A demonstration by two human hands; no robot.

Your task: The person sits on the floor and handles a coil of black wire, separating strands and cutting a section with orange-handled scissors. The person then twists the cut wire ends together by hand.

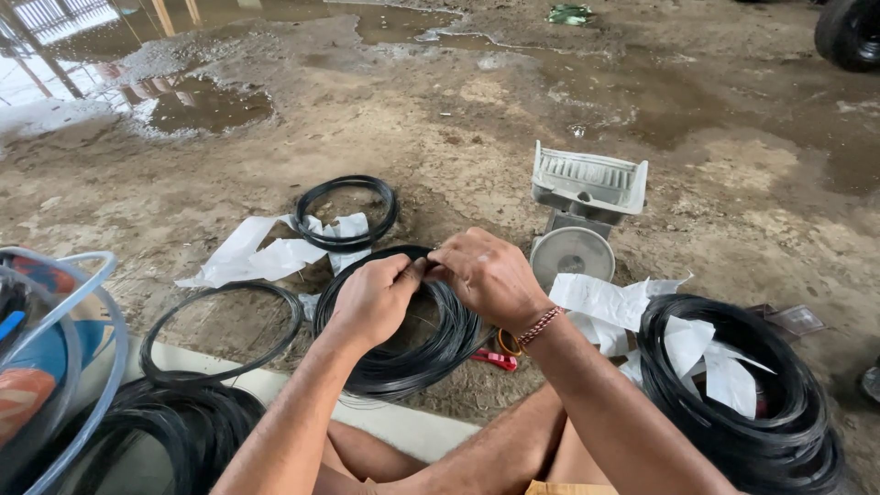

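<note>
Over dirt ground (440, 156) — both hands (371, 298) (490, 275) pinching wire coil (412, 353)

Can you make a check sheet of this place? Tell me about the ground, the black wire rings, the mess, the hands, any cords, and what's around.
Surface: bare dirt ground, damp, with puddles at the far side.
Job's things: a black wire coil held up at its top edge by both hands.
Clutter: small coil on white paper; thin ring; big coil stack with paper; red-handled tool on the ground.
Grippers: left hand and right hand pinch the coil's top, fingertips meeting.
Cables: clear hose at left.
Surroundings: white scale; tyre far right.
</note>
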